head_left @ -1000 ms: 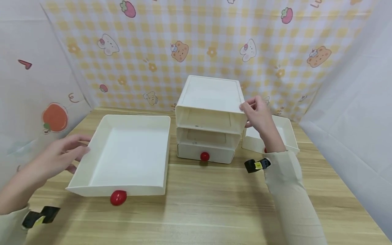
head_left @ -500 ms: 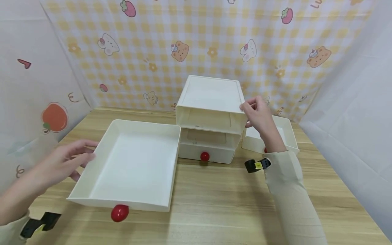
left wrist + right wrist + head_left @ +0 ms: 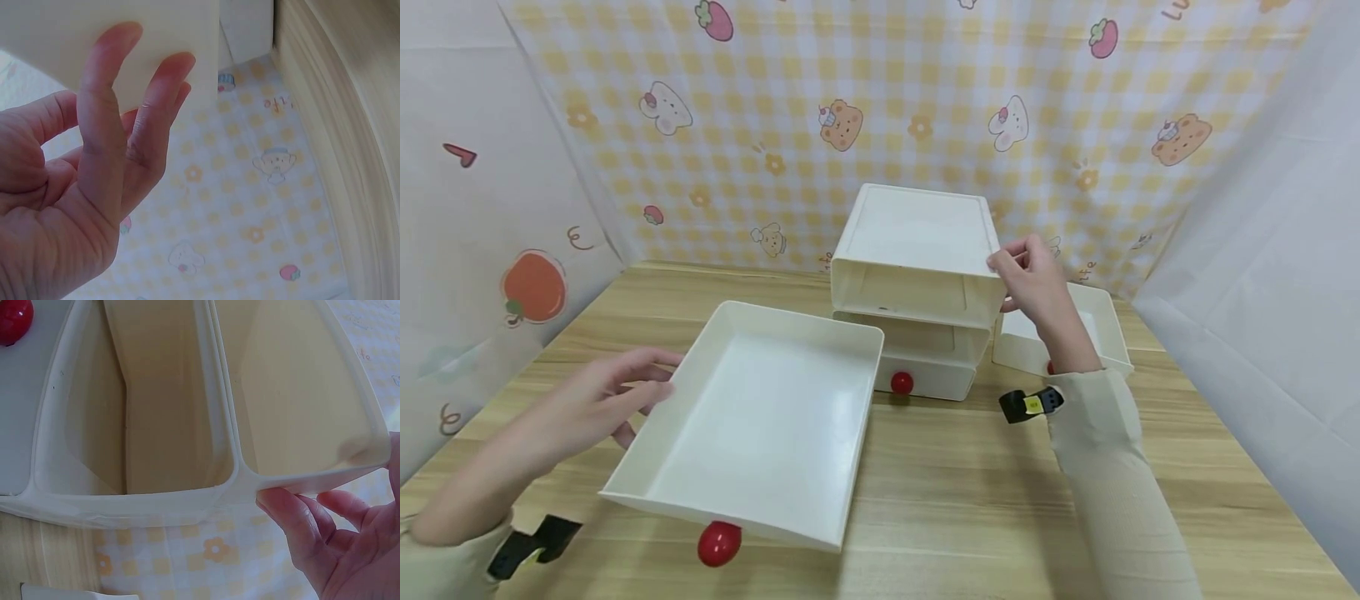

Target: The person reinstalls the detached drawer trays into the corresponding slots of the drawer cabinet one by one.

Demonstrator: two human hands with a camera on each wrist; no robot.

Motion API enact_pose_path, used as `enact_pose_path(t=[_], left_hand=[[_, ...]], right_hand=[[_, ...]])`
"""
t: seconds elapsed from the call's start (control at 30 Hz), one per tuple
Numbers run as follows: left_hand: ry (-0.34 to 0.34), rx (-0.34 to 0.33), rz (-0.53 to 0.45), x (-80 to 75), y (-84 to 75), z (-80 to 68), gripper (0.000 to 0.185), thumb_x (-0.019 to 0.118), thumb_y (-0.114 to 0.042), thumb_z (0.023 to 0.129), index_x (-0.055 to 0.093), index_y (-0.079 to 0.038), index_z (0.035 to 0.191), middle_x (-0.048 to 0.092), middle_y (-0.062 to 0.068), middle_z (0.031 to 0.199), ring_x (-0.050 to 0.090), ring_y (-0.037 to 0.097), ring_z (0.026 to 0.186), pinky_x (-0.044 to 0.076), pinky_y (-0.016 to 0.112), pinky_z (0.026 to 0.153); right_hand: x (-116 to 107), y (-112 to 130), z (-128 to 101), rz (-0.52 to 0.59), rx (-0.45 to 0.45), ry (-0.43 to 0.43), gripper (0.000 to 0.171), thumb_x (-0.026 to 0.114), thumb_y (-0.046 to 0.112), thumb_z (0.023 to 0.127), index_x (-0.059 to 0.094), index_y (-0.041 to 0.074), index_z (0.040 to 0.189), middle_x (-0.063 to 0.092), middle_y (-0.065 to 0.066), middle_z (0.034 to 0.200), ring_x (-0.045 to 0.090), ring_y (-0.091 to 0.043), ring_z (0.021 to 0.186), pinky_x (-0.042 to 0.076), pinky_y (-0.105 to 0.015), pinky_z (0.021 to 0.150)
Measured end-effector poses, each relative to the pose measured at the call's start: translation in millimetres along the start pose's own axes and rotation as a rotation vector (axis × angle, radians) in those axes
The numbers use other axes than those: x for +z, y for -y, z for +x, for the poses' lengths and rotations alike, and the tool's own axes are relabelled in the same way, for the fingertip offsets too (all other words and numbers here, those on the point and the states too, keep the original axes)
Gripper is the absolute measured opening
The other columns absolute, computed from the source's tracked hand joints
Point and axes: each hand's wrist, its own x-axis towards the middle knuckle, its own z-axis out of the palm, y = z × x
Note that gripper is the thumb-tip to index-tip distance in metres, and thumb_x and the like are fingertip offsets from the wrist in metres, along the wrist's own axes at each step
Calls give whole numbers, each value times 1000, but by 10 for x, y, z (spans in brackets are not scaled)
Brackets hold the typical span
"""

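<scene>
My left hand [image 3: 598, 404] holds a shallow white drawer [image 3: 767, 425] by its left wall, tilted with the red-knobbed front [image 3: 720, 543] toward me. In the left wrist view, fingertips [image 3: 172, 65] press against the drawer's outside. A small white drawer cabinet [image 3: 921, 229] stands behind and to the right of it. Its top two bays are bare and its bottom drawer [image 3: 938, 379], with a red knob, is in place. My right hand [image 3: 1037, 283] grips the cabinet's upper right front corner, thumb on the top; the right wrist view shows fingers [image 3: 290, 515] against its side wall.
Another white drawer [image 3: 1101, 329] lies on the wooden table [image 3: 1000, 517] right of the cabinet, partly behind my right wrist. A yellow checked cloth [image 3: 895, 92] hangs at the back, with white cloths on both sides.
My left hand has brought the drawer to the right and nearer to me, turning it and tipping its front down. It now covers part of the cabinet's lower left. My right hand has stayed put.
</scene>
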Motion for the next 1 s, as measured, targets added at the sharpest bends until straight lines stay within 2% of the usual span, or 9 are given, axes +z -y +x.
enact_pose_path(t=[0.23,0.6,1.0], left_hand=[[38,43,-25,141,-125,107,35,49,-11,96,47,-1,129,58,27,116,63,12,70,53,34,45],[74,93,-73,345,-287,248,32,50,-9,95,50,1,125,60,27,113,65,13,73,52,33,43],[127,108,-123,530,-423,359,31,51,-10,94,52,0,123,60,24,112,65,18,74,52,36,42]], right_hand=[[2,1,-4,-5,2,0,17,48,28,90,43,13,96,45,-5,90,52,-18,67,54,-25,54],[-2,1,-3,-6,7,-2,15,48,27,90,44,13,96,46,-4,89,52,-18,67,54,-24,54],[3,3,8,9,12,1,16,48,26,90,44,12,96,46,-5,90,54,-18,67,56,-27,56]])
